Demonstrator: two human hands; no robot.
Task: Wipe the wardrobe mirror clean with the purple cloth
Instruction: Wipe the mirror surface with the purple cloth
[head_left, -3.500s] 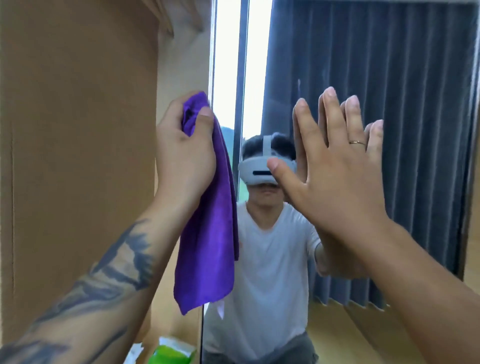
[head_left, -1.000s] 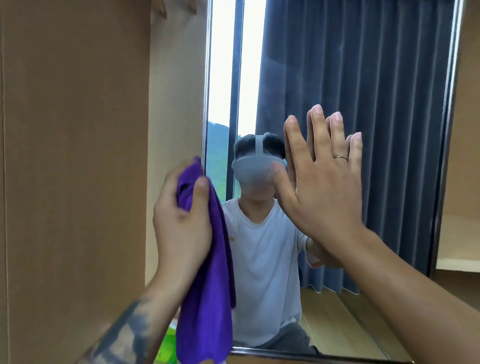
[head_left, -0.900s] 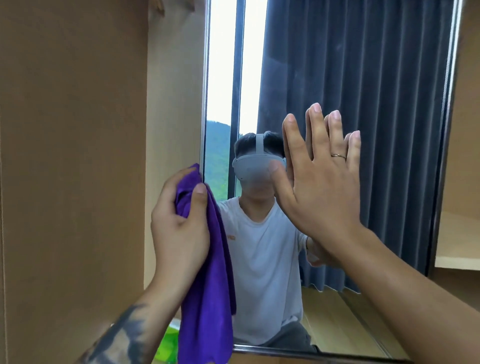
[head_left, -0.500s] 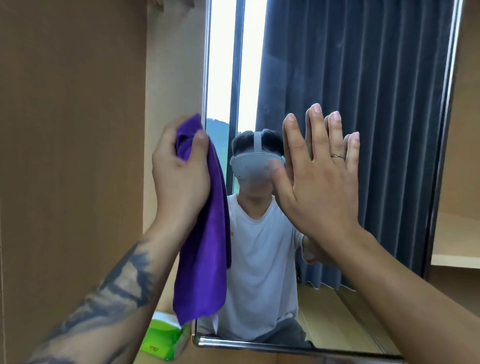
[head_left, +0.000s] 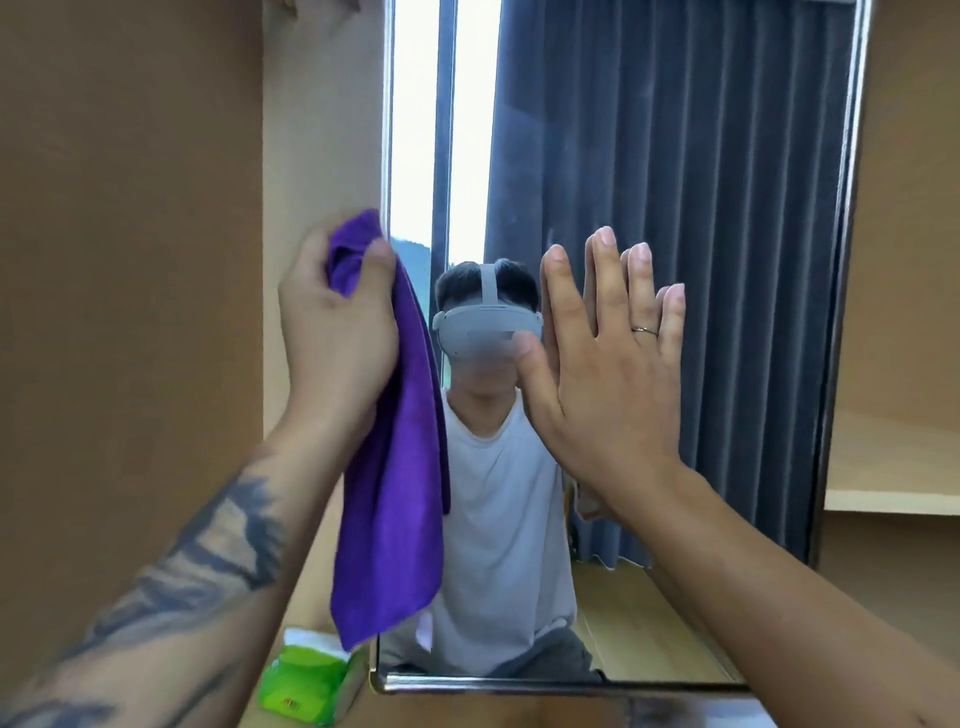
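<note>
The wardrobe mirror (head_left: 701, 218) fills the middle and right of the view inside a thin metal frame. My left hand (head_left: 337, 332) grips the bunched top of the purple cloth (head_left: 395, 499) against the mirror's left edge, at about mid height. The rest of the cloth hangs down past my forearm. My right hand (head_left: 608, 374) lies flat on the glass with straight fingers, a ring on one finger. The glass reflects a person with a headset, a dark curtain and a bright window.
A brown wardrobe panel (head_left: 130, 260) stands close on the left. A green tissue pack (head_left: 311, 680) lies below the mirror's lower left corner. A light wooden shelf (head_left: 893, 467) sits to the right of the mirror frame.
My left hand with the cloth went down the mirror's left edge and has come back up to about mid height. My right hand has stayed flat on the glass.
</note>
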